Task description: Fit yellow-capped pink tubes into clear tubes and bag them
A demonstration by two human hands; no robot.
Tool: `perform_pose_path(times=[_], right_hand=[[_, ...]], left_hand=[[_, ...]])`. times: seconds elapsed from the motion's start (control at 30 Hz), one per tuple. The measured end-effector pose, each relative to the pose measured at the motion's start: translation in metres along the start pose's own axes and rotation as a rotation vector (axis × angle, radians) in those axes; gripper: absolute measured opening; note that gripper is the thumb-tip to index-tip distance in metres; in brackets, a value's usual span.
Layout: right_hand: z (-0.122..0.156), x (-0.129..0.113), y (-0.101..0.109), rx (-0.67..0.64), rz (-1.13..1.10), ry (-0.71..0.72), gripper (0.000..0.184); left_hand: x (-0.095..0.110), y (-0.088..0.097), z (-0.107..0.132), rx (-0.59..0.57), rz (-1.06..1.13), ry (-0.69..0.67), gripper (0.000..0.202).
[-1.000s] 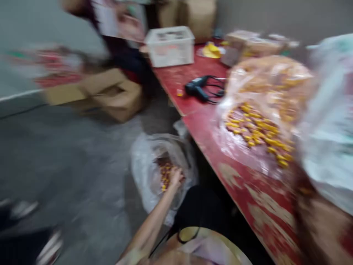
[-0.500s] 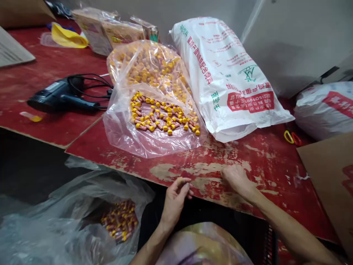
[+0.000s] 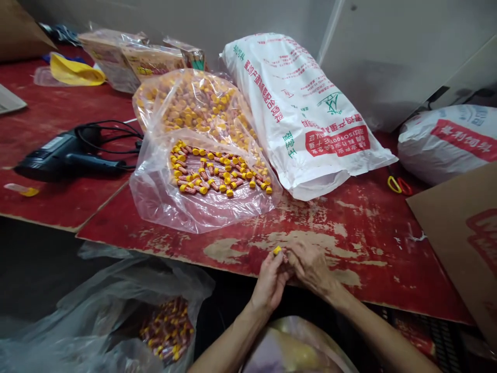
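Note:
My left hand point(image 3: 271, 282) is closed, thumb and fingers gripping a small bottle with a yellow cap point(image 3: 277, 250). The cap shows above the thumb; most of the body is hidden by fingers. My right hand point(image 3: 311, 268) meets it from the right, fingertips pinched together at the bottle's other end. What lies between those right fingertips is too small and covered to make out. Both hands are over the front edge of the worn red table point(image 3: 240, 228). Beyond them, a clear plastic bag point(image 3: 194, 217) holds several yellow-capped bottles point(image 3: 209, 168) with reddish contents.
A white printed sack point(image 3: 306, 119) leans behind the bag. At left lie a heat gun point(image 3: 50, 153) and a loose capped tube point(image 3: 23, 190). Scissors point(image 3: 399, 185) and a cardboard box point(image 3: 458, 217) are at right. Below the table edge, another plastic bag point(image 3: 116, 290) contains similar bottles.
My right hand has left the tabletop and come left to my left hand. The left hand moved right and now shows a yellow-capped bottle. The view has shifted to the right.

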State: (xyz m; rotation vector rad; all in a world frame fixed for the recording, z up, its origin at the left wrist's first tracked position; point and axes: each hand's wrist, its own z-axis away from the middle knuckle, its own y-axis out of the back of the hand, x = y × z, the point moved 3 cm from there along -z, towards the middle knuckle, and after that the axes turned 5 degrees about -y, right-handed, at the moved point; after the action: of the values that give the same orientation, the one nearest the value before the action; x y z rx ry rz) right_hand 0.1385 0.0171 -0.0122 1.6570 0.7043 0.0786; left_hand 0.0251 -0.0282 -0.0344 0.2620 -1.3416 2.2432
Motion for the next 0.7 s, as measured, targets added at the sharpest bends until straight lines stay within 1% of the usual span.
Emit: perform_pose_path(times=[0.03,0.07,0.1,0.13,0.17,0.2,0.27,0.3,0.37,0.47,0.53,0.57,0.63,0.7], right_hand=[[-0.009,0.009,0.002,0.071,0.031,-0.049,0.028],[-0.021,0.023,0.005,0.132,0.098,-0.136,0.028],[-0.035,0.038,0.008,0.176,0.188,-0.244,0.028],[-0.049,0.052,0.01,0.181,0.28,-0.343,0.028],[-0.063,0.066,0.011,0.158,0.362,-0.421,0.029],[-0.075,0.076,0.011,0.117,0.427,-0.469,0.029],[-0.09,0.086,0.01,0.021,0.495,-0.484,0.029],[-0.092,0.086,0.01,-0.027,0.502,-0.469,0.029],[-0.087,0.084,0.014,-0.136,0.466,-0.435,0.03],[-0.071,0.075,0.029,-0.368,0.378,-0.383,0.038],[-0.063,0.066,0.038,-0.514,0.395,-0.352,0.04],[-0.062,0.062,0.041,-0.568,0.429,-0.345,0.039],[-0.063,0.051,0.042,-0.62,0.505,-0.329,0.037],[-0.068,0.042,0.038,-0.633,0.547,-0.304,0.034]], left_hand=[[0.002,0.002,-0.001,0.026,0.002,-0.013,0.032],[0.003,0.003,-0.002,0.041,-0.006,-0.01,0.032],[0.004,0.004,-0.002,0.043,-0.021,0.0,0.031],[0.005,0.004,-0.002,0.036,-0.037,0.008,0.029],[0.005,0.003,-0.001,0.024,-0.052,0.009,0.028],[0.005,0.002,0.0,0.01,-0.068,0.01,0.027],[0.005,0.001,0.003,-0.011,-0.095,0.01,0.027],[0.004,0.0,0.003,-0.015,-0.105,0.008,0.027],[0.004,0.0,0.004,-0.021,-0.108,0.011,0.028],[0.005,0.0,0.001,-0.034,-0.088,0.032,0.032],[0.005,0.0,-0.001,-0.031,-0.085,0.048,0.035],[0.004,0.0,-0.002,-0.026,-0.095,0.053,0.036],[0.003,-0.001,-0.004,-0.016,-0.132,0.052,0.039],[0.002,-0.001,-0.005,-0.016,-0.168,0.057,0.041]])
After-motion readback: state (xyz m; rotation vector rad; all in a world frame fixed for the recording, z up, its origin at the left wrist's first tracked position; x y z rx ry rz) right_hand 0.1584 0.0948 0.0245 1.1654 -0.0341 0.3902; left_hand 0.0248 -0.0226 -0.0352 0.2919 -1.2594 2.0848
